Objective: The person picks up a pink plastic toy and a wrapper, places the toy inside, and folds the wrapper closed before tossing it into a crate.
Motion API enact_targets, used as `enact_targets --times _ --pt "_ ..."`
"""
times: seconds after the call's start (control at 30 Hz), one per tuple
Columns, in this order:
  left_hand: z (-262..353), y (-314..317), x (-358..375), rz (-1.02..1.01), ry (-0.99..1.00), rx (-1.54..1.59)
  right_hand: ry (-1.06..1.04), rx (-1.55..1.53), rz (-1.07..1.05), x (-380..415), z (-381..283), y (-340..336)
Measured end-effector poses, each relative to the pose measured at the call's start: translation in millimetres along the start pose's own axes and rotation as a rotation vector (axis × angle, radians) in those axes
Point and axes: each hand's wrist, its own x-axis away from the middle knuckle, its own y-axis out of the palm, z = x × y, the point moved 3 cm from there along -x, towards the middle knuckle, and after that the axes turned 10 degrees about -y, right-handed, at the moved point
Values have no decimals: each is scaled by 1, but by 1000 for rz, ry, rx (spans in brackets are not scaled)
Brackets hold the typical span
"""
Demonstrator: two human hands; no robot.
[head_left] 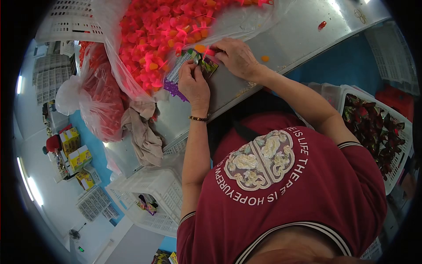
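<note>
My left hand [194, 86] pinches the edge of a shiny printed pouch [210, 67], green and dark, over the metal table. Beneath it lies more printed packaging [176, 91] with a purple, jagged edge. My right hand [237, 57] is closed at the pouch's upper end, fingertips on a small pink piece [210, 52]. An orange piece [200, 48] sits right beside those fingertips. Just beyond both hands is a large heap of pink-and-orange pieces [162, 31], spread on clear plastic sheeting.
A bare metal table [281, 44] carries a loose orange piece [265, 58] and a red wrapped piece [322, 25]. At left are a tied plastic bag [103, 101] and a beige cloth [143, 132]. White crates [162, 189] stand below; dark wrapped packets [369, 127] fill a basket at right.
</note>
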Motion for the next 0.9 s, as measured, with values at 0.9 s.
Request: enact_targets --times 0.9 --pt "-4 -3 -1 -39 -83 177 -313 453 -141 3 -10 -1"
